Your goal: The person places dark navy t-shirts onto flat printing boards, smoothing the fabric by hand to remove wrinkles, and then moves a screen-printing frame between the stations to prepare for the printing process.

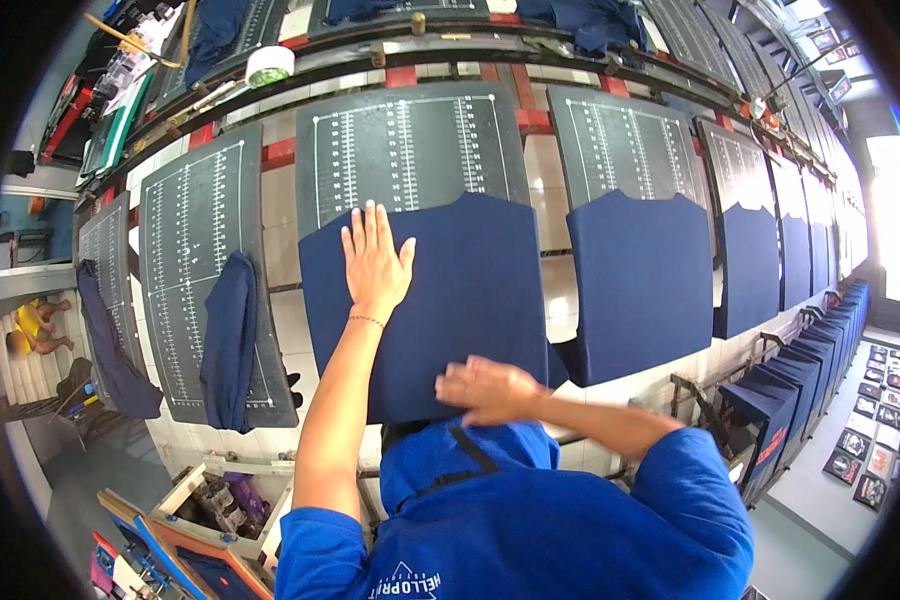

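Both hands rest on a navy shirt (450, 300) stretched over the centre platen (410, 140): the left hand (375, 262) lies flat with fingers spread at its ten o'clock, the right hand (485, 390), blurred, lies palm-down at its six o'clock edge. Another folded navy garment (228, 340) hangs on the platen at nine o'clock.

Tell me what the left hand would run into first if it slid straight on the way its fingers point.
The left hand lies flat on the navy fabric. Straight ahead its fingertips would likely pass the cloth's top edge onto the dark ruled board.
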Motion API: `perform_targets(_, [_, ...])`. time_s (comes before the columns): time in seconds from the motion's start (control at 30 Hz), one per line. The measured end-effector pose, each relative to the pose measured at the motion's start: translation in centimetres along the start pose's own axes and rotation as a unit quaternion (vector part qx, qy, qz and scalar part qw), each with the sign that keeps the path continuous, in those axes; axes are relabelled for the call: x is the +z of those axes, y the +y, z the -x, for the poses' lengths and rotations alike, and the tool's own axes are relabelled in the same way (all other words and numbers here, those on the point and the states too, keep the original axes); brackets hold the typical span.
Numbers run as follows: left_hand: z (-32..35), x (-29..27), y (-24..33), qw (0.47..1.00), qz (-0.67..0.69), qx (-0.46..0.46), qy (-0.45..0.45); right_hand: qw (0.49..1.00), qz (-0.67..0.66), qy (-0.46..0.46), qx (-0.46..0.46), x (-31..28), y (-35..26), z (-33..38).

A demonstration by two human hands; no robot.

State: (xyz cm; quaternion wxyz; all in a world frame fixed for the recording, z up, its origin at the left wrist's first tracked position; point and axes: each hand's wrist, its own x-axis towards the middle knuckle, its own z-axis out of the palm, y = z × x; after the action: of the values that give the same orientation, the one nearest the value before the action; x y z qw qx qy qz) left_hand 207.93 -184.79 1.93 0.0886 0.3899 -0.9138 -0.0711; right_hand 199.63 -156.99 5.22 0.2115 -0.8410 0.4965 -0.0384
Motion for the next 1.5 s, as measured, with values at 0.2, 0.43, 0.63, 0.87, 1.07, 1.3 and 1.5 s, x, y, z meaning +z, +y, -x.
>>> perform_targets(0.2, [9.0,-5.6,13.0,0.960,0.047,0.201,-0.190,0.913,0.065,0.236,0.327,-7.7,22.4,-2.2])
perform_targets(0.43, [8.3,-7.9,7.4,0.939,0.094,0.150,-0.295,0.879,-0.134,0.196,0.413,1.9,2.0,5.7])
perform_targets(0.63, [-1.6,0.8,1.8,0.995,-0.045,-0.080,0.026,0.852,-0.221,0.226,0.417,6.6,-3.8,9.4])
perform_targets(0.87, [13.6,-0.8,14.4,0.949,0.163,0.248,-0.105,0.728,-0.301,0.277,0.550,4.8,-1.6,7.4])
perform_targets(1.07, [22.1,-4.7,-0.9,0.995,0.000,-0.091,-0.047,0.919,-0.028,0.079,0.384,0.2,-0.5,0.6])
perform_targets(1.3, [25.7,-4.3,-5.3,0.970,0.161,-0.182,0.014,0.922,-0.002,0.185,0.340,-3.6,4.0,-17.1])
perform_targets(1.5, [25.8,-4.4,-6.7,0.969,0.196,-0.153,0.001,0.953,0.038,0.195,0.229,-4.2,3.5,-33.3])
